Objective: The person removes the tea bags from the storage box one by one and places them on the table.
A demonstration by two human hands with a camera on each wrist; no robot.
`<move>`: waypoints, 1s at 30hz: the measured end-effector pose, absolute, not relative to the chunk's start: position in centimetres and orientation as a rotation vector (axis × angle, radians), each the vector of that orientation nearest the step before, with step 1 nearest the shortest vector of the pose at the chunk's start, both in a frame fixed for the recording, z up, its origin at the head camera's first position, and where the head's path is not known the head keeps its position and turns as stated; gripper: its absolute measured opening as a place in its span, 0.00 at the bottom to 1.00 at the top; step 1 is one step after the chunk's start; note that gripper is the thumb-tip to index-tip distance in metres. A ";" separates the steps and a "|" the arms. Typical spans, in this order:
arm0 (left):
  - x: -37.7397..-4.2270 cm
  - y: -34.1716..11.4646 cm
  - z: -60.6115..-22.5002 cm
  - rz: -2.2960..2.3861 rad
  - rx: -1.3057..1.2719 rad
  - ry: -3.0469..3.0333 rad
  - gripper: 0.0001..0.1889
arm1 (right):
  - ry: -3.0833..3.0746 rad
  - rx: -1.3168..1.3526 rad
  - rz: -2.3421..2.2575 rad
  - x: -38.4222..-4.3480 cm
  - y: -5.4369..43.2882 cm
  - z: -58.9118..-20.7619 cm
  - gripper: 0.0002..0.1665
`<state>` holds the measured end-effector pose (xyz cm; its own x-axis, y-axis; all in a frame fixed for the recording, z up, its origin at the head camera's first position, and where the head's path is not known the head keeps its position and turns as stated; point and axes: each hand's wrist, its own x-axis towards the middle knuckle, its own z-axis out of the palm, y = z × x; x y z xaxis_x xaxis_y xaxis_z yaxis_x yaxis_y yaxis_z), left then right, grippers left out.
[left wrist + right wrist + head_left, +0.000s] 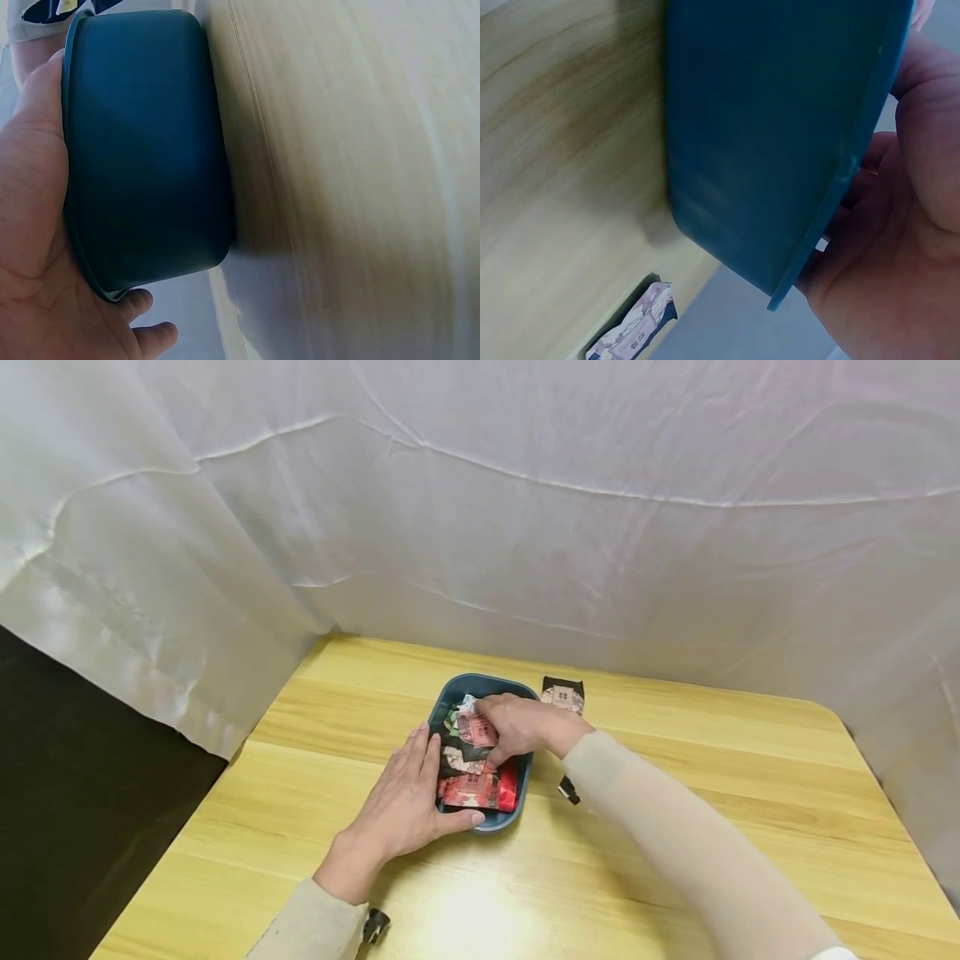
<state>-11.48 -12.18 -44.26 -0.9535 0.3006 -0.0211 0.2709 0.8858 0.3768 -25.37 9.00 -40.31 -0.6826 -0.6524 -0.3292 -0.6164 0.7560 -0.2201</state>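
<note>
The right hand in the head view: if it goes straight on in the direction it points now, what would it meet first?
Probably the pink packet in the box, lying just by the fingertips of the right hand. They may already touch it; the depth is unclear.

The worktop (787,777) is pale yellow wood, with darker streaks of grain running across it in long bands from left to right. Its far right corner is rounded, and a bright patch of glare spreads over the bare wood toward the near side. Upright on it, nearer the far edge than the near one, stands a dark blue-green bin (150,142) with rounded corners and a thin lip. Just beside the bin's far right corner, apart from it, a black packet (562,695) with a pale printed front lies on the wood.
</note>
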 end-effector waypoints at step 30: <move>-11.7 -12.1 -44.4 0.571 0.471 2.972 0.73 | 2.806 -0.870 -0.014 -24.6 9.4 -40.4 0.59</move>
<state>-11.75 -12.07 -44.44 -0.9497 0.3126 -0.0193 0.2832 0.8834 0.3733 -24.64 9.44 -40.37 -0.8058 -0.5607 -0.1905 -0.5587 0.8265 -0.0689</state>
